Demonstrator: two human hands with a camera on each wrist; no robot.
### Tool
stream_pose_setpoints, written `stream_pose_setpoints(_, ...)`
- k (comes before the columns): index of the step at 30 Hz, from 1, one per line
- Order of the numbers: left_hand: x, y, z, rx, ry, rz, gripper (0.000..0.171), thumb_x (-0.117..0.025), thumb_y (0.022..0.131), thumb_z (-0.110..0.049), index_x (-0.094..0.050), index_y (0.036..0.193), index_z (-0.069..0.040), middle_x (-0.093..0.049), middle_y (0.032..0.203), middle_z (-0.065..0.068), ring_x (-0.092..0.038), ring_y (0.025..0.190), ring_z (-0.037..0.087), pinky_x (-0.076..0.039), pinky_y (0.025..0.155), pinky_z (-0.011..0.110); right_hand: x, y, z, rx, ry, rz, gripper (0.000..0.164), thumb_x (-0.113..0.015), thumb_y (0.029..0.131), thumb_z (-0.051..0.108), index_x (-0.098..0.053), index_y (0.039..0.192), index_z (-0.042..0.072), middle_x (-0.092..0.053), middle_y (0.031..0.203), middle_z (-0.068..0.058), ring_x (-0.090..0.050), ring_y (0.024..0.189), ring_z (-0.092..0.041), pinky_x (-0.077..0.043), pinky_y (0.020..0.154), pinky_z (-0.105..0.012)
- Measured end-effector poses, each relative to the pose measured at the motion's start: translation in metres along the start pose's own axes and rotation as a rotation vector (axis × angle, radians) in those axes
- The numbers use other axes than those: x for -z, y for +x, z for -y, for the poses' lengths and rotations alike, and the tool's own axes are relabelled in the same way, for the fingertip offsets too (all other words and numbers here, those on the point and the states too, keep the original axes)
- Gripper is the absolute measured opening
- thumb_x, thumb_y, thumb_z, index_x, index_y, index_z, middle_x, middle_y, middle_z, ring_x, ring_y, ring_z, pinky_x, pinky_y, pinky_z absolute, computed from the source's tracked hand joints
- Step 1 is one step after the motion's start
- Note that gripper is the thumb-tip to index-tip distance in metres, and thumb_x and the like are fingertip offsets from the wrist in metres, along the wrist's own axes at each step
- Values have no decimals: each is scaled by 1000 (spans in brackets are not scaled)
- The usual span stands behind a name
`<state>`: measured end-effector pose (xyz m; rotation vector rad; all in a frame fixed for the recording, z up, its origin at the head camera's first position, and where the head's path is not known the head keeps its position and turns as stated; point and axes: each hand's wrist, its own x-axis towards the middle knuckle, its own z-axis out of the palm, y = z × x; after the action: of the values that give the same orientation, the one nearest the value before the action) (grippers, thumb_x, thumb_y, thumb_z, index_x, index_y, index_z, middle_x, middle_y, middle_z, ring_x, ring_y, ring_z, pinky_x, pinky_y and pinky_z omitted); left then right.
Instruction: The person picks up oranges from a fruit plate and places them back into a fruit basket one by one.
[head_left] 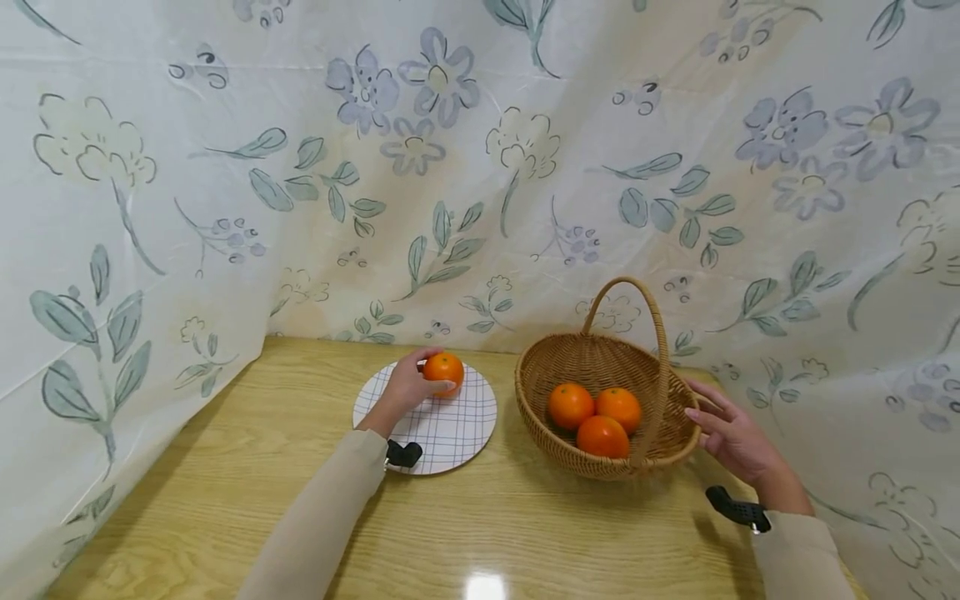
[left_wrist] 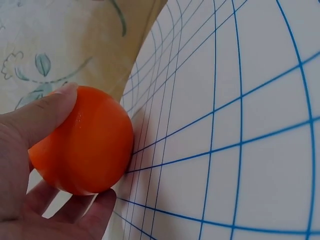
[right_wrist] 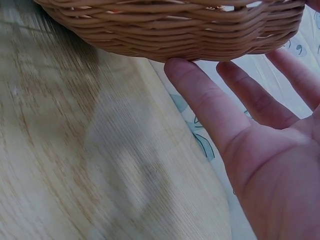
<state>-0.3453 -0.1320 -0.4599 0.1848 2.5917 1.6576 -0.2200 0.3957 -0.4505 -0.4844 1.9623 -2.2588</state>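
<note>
My left hand [head_left: 411, 385] grips an orange [head_left: 444, 373] at the back of a round white plate [head_left: 457, 437] with a blue grid. In the left wrist view the thumb lies on one side of the fruit and the fingers curl under the other, close against the plate's surface. To the right stands a wicker basket [head_left: 543, 367] with a tall arched handle, and three oranges [head_left: 602, 437] sit together in it. My right hand [head_left: 738, 433] holds the basket's right rim; the right wrist view shows extended fingers [right_wrist: 200, 95] against the outer weave.
A light wooden table [head_left: 450, 533] carries the plate and basket. Floral cloth [head_left: 450, 167] hangs behind it and along both sides, close behind the basket. Black wrist mounts [head_left: 738, 508] sit on both forearms. The handle [head_left: 630, 283] rises over the basket's opening.
</note>
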Motion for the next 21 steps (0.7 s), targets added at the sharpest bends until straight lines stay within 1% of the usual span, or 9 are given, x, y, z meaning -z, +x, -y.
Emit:
stream_pose_setpoints(6,2,0,0,-9,20,20,75,-85,84,-14,-50,151,-19,-49,153,11,-52,131,36,-43,116,53,-1,0,0,-3,7,1,57,-39,108,-2,-29,161,14,-58,137,4,-66,118,-10,-60,91,-31)
stream_pose_setpoints(10,4,1,1,-30,40,44,77,-85,84,-13,-49,151,-18,-50,152,10,-52,130,36,-43,116,53,-1,0,0,-10,-1,-10,57,-40,108,-2,-29,161,14,-58,137,5,-66,118,-10,-60,91,-31)
stream_pose_setpoints(16,6,0,1,-50,31,61,77,-86,82,-10,-50,150,-19,-51,151,10,-53,130,36,-44,115,53,-2,0,0,-22,-12,-31,58,-42,108,0,-26,162,12,-59,136,5,-68,115,-10,-61,88,-31)
stream_pose_setpoints(21,6,-2,-3,-59,32,74,77,-87,82,-11,-51,150,-18,-52,150,11,-54,129,36,-45,113,53,-1,1,-1,-29,-23,-38,59,-41,108,0,-23,163,10,-58,137,6,-68,115,-10,-61,88,-30)
